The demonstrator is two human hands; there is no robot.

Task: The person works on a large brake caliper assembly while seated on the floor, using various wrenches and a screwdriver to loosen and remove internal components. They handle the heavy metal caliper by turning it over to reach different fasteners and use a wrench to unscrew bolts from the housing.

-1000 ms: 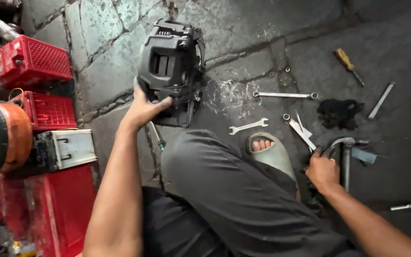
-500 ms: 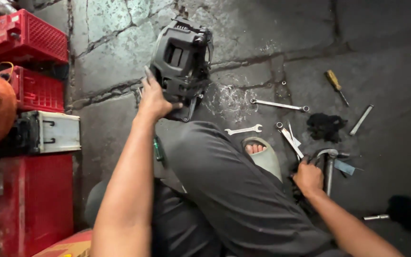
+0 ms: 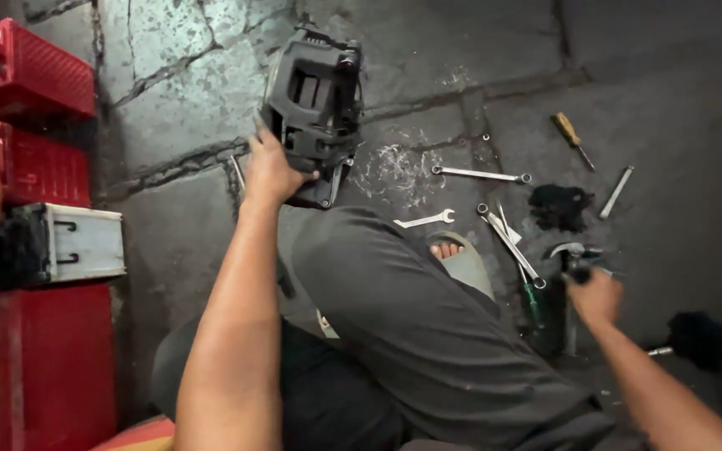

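My left hand (image 3: 271, 169) grips the near edge of a dark grey machine housing (image 3: 315, 104) that stands on the cracked concrete floor ahead of my bent knee. My right hand (image 3: 592, 295) is closed around the handle of a hammer (image 3: 569, 255) lying on the floor at the right, its metal head pointing away from me. My leg in grey trousers and a sandalled foot (image 3: 459, 255) lie between the two hands.
Several wrenches (image 3: 480, 174) lie on the floor, with a yellow-handled screwdriver (image 3: 572, 138), a black rag (image 3: 558, 205) and a green-handled tool (image 3: 531, 302). Red crates (image 3: 27, 71) and a white metal box (image 3: 85, 242) line the left side. Metal shavings (image 3: 394, 171) are scattered near the housing.
My right hand has closed on the hammer's handle and lifted slightly. My left hand keeps its hold on the housing. The view has shifted, so everything sits further right.
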